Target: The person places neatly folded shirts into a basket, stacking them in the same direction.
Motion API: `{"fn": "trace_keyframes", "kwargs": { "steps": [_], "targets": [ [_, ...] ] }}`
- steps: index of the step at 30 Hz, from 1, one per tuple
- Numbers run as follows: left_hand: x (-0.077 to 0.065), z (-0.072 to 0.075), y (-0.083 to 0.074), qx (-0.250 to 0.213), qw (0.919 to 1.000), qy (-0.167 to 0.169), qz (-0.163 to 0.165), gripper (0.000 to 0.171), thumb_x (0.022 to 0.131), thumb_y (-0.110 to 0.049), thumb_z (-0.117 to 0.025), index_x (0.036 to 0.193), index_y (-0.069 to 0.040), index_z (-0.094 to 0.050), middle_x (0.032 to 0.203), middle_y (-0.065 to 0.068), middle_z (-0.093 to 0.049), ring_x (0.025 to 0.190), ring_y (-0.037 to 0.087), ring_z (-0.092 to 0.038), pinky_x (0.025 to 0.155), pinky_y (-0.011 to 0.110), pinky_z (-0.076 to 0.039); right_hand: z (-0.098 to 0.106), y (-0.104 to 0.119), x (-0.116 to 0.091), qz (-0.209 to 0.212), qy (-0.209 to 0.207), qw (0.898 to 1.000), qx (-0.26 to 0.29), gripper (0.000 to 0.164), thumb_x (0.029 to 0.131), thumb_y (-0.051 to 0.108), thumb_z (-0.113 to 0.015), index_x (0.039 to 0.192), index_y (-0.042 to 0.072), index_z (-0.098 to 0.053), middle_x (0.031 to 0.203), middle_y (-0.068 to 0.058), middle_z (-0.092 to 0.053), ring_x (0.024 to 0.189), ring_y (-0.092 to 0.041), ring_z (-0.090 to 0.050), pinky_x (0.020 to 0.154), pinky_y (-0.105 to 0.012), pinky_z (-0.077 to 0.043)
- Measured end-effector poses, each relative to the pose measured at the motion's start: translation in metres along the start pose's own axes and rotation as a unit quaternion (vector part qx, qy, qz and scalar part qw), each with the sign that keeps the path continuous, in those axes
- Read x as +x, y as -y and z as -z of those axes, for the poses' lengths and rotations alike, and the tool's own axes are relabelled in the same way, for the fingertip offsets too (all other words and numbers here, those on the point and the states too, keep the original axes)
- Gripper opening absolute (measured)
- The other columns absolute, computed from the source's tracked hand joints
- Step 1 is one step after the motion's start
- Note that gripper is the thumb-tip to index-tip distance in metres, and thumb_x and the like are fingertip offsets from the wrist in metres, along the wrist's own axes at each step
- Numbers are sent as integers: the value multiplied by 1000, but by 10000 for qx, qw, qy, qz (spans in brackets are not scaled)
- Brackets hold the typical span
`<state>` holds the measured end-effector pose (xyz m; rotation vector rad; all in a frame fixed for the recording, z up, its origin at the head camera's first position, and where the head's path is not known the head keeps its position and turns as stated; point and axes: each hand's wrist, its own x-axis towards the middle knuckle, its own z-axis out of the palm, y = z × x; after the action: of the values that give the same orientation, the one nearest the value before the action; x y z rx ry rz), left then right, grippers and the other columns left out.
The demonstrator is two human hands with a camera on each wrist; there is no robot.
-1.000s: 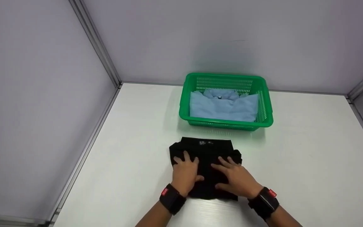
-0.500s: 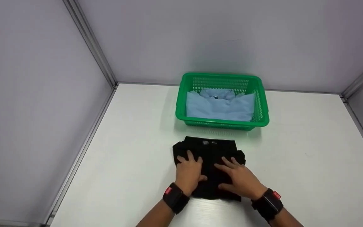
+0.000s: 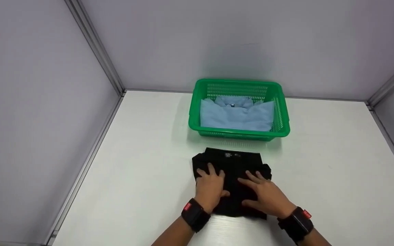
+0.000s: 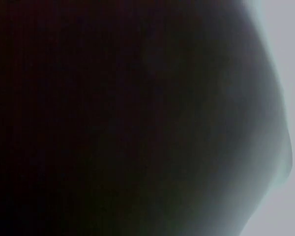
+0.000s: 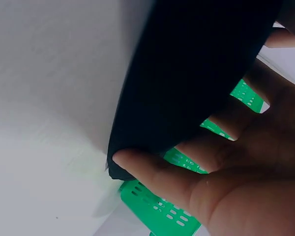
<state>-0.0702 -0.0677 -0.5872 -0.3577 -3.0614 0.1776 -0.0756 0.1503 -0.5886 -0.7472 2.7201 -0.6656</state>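
A folded black shirt (image 3: 232, 174) lies on the white table, a pale printed mark inside its neck edge. My left hand (image 3: 209, 189) rests on its left half with spread fingers. On the right half, my right hand (image 3: 268, 196) presses with fingers spread and thumb out. Seen from the right wrist, the right hand's palm and thumb (image 5: 157, 179) lie against the black cloth (image 5: 187, 73). A dark blur fills most of the left wrist view, so that hand's work is hidden there.
Behind the shirt stands a green plastic basket (image 3: 239, 132) against the back wall (image 3: 166, 44). Inside it lies a folded light-blue collared shirt (image 3: 236, 118). White table surface (image 3: 142, 153) extends left and right, with a side panel (image 3: 39, 119) along the left edge.
Both hands and the black shirt under them have slid a little to the right relative to the basket. The view has shifted slightly. The fingers keep the same spread.
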Motion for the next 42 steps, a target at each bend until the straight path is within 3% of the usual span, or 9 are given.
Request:
{"fn": "trace_keyframes", "kwargs": {
  "steps": [7,9,12,17,23,29,34,38,42],
  "targets": [
    [0,-2,0,27,9999,-95,-80,78,78,-72,-79,138,-23,-72,142,21,-66,114,47,-72,70,37,-66,3,0,-2,10,-53,10000,-52,69,88,37,-86,148,13,-62,159,-28,-48,142,-63,-45,105,-76,-46],
    [-1,-2,5,-251,9995,-113,-127,77,79,-70,-79,138,-22,-72,143,22,-65,114,48,-71,71,38,-66,2,0,-2,12,-69,10000,-53,69,88,36,-86,148,12,-61,159,-28,-48,142,-63,-44,106,-76,-45],
    [-6,-3,19,-1101,9936,-167,-175,68,85,-62,-79,137,-18,-72,145,25,-63,116,53,-69,78,44,-67,-1,1,-1,47,-66,10000,-21,69,89,36,-85,149,13,-61,160,-28,-47,143,-63,-43,106,-77,-44],
    [-17,-5,50,-2664,9634,-296,-58,40,97,-32,-78,126,-5,-76,147,24,-62,124,48,-67,92,49,-63,-6,3,0,20,-87,9999,107,69,90,36,-84,151,14,-59,162,-27,-44,145,-62,-41,108,-79,-41],
    [-23,-9,72,-3350,9404,-238,537,23,91,-12,-82,111,-1,-77,135,20,-68,118,36,-71,91,45,-63,-6,1,-3,-82,-91,9997,190,70,90,36,-84,151,15,-59,164,-25,-43,147,-61,-38,109,-79,-39],
    [-22,-9,81,-3835,9199,16,823,29,89,-13,-85,111,0,-72,112,17,-70,104,33,-72,87,46,-61,-5,0,-5,-164,-133,9995,236,68,92,38,-83,151,16,-59,165,-23,-43,150,-59,-37,110,-78,-40],
    [-13,-4,89,-4493,8863,642,920,54,93,-18,-81,136,7,-59,125,25,-69,116,37,-68,96,50,-58,-1,-1,-11,-380,-598,9965,434,57,94,34,-81,145,13,-64,163,-20,-46,152,-50,-39,113,-68,-45],
    [-6,1,99,-4895,8604,1144,840,73,96,-27,-78,150,11,-46,133,29,-67,121,40,-68,98,51,-58,9,-7,-21,-903,-1379,9820,920,50,97,24,-79,141,5,-64,160,-24,-49,149,-45,-47,112,-62,-48],
    [1,3,109,-5150,8415,1397,852,75,97,-31,-76,151,11,-46,131,29,-69,114,38,-71,92,48,-61,23,-17,-35,-1857,-1588,9512,1884,58,101,29,-73,149,0,-55,156,-27,-52,140,-46,-56,106,-57,-55]
  ]
}}
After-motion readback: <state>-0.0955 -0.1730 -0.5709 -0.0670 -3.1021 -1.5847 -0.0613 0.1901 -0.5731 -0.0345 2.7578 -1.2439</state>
